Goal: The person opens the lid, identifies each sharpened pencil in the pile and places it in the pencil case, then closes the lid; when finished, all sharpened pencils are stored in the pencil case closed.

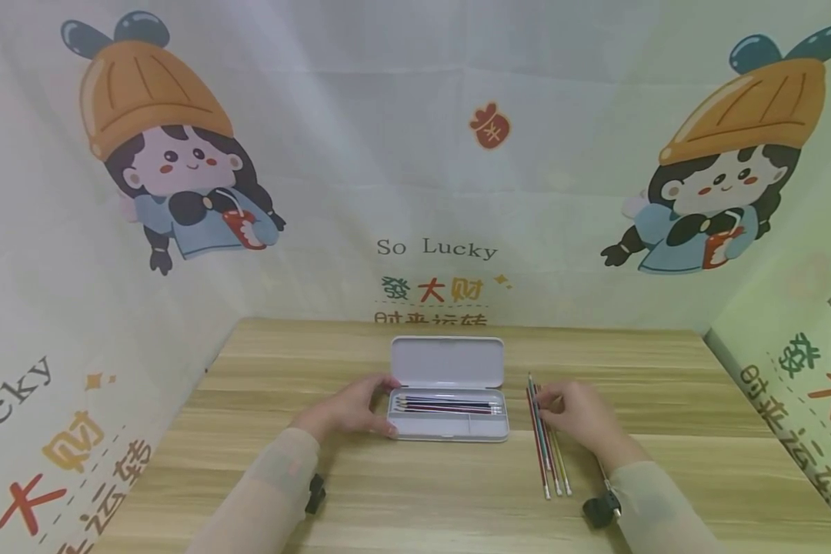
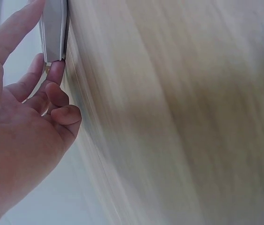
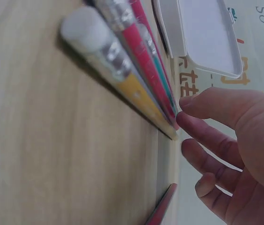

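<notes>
A white pencil case [image 1: 448,438] lies with its lid [image 1: 447,362] raised, several pencils [image 1: 443,405] in its long compartment. My left hand [image 1: 349,406] holds the case's left end, thumb at the near edge and fingers at the far corner. In the left wrist view, fingertips of the left hand [image 2: 33,108] touch the end of the case [image 2: 53,30]. To the right of the case, my right hand [image 1: 578,415] pinches a teal pencil [image 1: 544,446] between thumb and finger. Beside it lie a red pencil [image 1: 543,469] and a yellow pencil [image 3: 141,96].
The case and pencils are on a wood-grain table [image 1: 415,500]. A printed cloth [image 1: 422,192] hangs behind it and along both sides. A dark red pointed object [image 3: 162,206] is cut off at the right wrist view's lower edge; its kind is unclear.
</notes>
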`<state>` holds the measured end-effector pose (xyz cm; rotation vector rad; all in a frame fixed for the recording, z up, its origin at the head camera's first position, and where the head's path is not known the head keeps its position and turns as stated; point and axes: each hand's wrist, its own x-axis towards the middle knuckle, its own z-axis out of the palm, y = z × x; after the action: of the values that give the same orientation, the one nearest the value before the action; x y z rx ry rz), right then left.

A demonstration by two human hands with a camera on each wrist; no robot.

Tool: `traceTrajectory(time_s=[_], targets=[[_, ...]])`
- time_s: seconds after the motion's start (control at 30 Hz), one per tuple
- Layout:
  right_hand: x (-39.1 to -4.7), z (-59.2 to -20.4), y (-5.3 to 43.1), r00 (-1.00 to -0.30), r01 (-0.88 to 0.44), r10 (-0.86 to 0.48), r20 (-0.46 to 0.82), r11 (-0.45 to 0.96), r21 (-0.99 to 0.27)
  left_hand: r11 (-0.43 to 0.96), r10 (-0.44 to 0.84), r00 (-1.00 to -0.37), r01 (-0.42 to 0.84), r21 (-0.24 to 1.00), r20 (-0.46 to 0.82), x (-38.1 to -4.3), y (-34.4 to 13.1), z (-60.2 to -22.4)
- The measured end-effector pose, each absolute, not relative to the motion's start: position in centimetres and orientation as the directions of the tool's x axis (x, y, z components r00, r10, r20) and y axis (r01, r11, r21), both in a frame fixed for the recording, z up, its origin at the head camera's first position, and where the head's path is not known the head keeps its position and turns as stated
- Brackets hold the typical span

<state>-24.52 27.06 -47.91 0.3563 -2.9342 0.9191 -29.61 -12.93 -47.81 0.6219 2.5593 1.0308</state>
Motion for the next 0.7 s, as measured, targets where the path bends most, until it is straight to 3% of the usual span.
traceTrajectory(time_s=[0.27, 0.5, 0.7], targets=[[-24.7, -47.8, 26.5, -0.979, -0.204, -0.189, 0.083, 0.824, -0.528, 0.642, 0.504, -0.855, 0.278, 0.714, -0.121, -29.6, -12.8, -47.8], [-25.1, -47.5, 25.9, -0.974, -0.223, -0.191, 0.118, 0.88, -0.418, 0.638, 0.493, -0.862, 0.265, 0.723, -0.12, -29.7, -12.9, -47.8], [-25.2, -47.6, 25.3, -0.982, -0.187, -0.168, 0.082, 0.885, -0.425, 0.634, 0.503, -0.857, 0.274, 0.723, -0.116, -29.5, -12.9, -47.7]])
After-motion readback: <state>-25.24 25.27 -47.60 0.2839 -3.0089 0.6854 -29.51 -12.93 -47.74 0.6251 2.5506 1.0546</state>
